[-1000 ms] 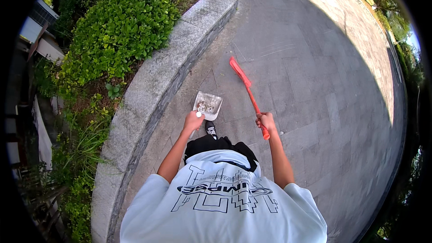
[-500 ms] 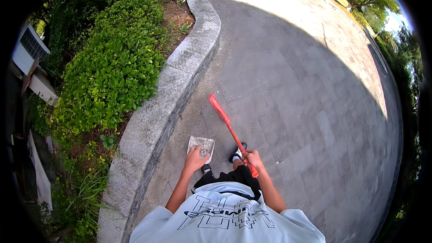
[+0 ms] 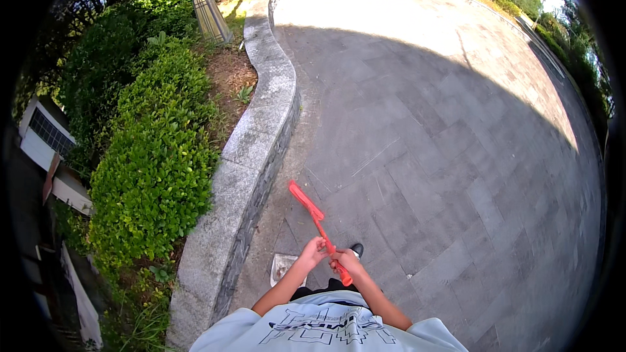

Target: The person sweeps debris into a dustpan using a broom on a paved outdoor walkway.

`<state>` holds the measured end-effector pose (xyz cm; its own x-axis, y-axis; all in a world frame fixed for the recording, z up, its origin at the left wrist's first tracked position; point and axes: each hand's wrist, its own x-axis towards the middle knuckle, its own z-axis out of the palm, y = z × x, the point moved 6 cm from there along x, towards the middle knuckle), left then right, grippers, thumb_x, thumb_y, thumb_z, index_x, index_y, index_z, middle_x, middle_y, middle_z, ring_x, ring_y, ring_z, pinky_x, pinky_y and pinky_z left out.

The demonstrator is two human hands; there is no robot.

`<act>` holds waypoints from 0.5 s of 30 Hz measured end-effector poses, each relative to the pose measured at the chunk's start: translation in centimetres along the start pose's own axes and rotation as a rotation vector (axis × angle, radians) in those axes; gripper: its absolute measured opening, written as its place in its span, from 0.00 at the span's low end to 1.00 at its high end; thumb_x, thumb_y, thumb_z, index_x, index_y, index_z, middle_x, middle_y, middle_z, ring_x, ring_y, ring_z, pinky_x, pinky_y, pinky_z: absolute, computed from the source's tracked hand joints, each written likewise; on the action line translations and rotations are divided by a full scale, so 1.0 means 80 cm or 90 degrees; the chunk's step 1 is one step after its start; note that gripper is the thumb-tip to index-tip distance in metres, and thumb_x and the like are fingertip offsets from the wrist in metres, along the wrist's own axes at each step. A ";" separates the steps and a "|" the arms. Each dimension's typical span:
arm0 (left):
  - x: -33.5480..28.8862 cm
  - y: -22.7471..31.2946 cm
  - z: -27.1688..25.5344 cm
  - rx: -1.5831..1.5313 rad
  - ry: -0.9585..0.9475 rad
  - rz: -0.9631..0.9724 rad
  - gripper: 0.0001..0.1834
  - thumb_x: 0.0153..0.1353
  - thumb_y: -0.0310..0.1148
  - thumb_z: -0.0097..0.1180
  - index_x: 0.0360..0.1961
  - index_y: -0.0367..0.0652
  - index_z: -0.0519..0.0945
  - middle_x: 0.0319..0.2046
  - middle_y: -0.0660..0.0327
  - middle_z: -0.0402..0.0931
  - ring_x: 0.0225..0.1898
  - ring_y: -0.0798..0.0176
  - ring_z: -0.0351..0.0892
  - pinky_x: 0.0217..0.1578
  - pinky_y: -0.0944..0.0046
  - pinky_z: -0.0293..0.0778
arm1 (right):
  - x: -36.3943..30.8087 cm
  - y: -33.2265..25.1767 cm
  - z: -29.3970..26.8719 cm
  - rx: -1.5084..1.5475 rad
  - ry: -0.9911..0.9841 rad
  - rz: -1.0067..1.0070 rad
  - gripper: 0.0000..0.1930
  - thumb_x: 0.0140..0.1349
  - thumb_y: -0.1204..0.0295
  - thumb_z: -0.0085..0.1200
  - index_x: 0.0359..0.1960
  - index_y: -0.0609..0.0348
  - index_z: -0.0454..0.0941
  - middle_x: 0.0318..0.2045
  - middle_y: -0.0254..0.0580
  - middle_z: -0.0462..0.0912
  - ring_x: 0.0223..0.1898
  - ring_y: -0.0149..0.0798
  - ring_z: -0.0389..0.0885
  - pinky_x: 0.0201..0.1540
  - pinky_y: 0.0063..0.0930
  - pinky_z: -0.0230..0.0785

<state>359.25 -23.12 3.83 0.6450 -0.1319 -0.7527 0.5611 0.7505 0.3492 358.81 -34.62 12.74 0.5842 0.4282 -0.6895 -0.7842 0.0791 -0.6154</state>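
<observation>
My right hand (image 3: 345,261) is wrapped round the lower shaft of a long red stick-like tool (image 3: 305,199). The tool slants up and to the left, ending in a wider, trough-shaped part. Close beside the shaft, my left hand (image 3: 314,251) has its fingers bent together. Whether they pinch the shaft or some small thing is too fine to make out. Below my left forearm, a pale, shallow dustpan-like tray (image 3: 278,268) lies on the paving, partly covered by the arm. One dark shoe (image 3: 357,249) shows just past my right hand.
A low granite-topped wall (image 3: 244,150) curves along the left, with green shrubs (image 3: 153,169) behind it. A lamp post base (image 3: 212,18) stands farther up the planting bed. Grey stone paving (image 3: 443,156) spreads to the right, shaded near me and sunlit beyond.
My left hand has moved up from over the tray to beside the red tool's shaft. The tool and my right hand now sit lower and farther left in view. The view has shifted too.
</observation>
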 end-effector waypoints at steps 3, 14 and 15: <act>0.072 0.021 0.060 0.018 -0.027 0.021 0.07 0.53 0.32 0.49 0.29 0.40 0.70 0.25 0.62 0.68 0.33 0.56 0.74 0.41 0.56 0.72 | 0.017 -0.081 -0.032 0.112 -0.031 -0.018 0.05 0.54 0.74 0.45 0.28 0.64 0.69 0.18 0.35 0.71 0.16 0.25 0.69 0.17 0.17 0.61; 0.204 0.085 0.279 0.101 -0.134 -0.186 0.12 0.53 0.37 0.50 0.32 0.38 0.72 0.27 0.61 0.73 0.28 0.66 0.74 0.28 0.70 0.71 | 0.089 -0.281 -0.117 0.232 0.021 -0.079 0.06 0.55 0.74 0.45 0.32 0.64 0.67 0.21 0.34 0.71 0.18 0.26 0.70 0.21 0.18 0.64; 0.229 0.097 0.286 0.098 -0.138 -0.186 0.12 0.53 0.38 0.50 0.31 0.39 0.72 0.26 0.61 0.73 0.27 0.66 0.73 0.28 0.71 0.71 | 0.106 -0.300 -0.116 0.253 0.032 -0.082 0.06 0.56 0.75 0.45 0.32 0.64 0.67 0.21 0.34 0.71 0.18 0.26 0.69 0.21 0.18 0.64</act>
<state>387.29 -34.55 5.52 0.5324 -0.4719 -0.7028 0.7980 0.5569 0.2305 384.50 -41.28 18.11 0.6846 0.3488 -0.6400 -0.7180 0.4739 -0.5098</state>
